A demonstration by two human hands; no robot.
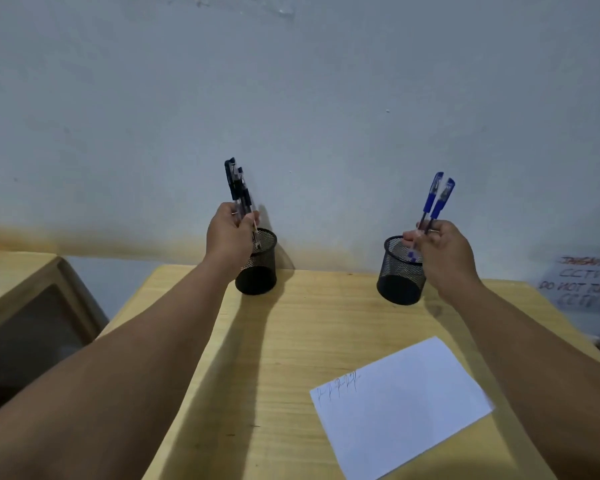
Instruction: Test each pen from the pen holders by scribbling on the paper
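Note:
My left hand [230, 233] grips a bunch of black-capped pens [237, 183], caps up, their tips inside the left black mesh pen holder [258, 271]. My right hand [442, 249] grips two blue-capped pens [436, 195], caps up, their tips just inside the right black mesh pen holder [399, 280]. Both holders stand at the back of the wooden table [281, 358]. A white sheet of paper [404, 405] lies near the front right, with several small scribbles [340, 386] at its upper left corner.
A pale wall rises right behind the holders. A lower wooden cabinet with a dark glass top [25, 323] sits to the left of the table. A handwritten paper sign [582, 284] hangs at the right edge.

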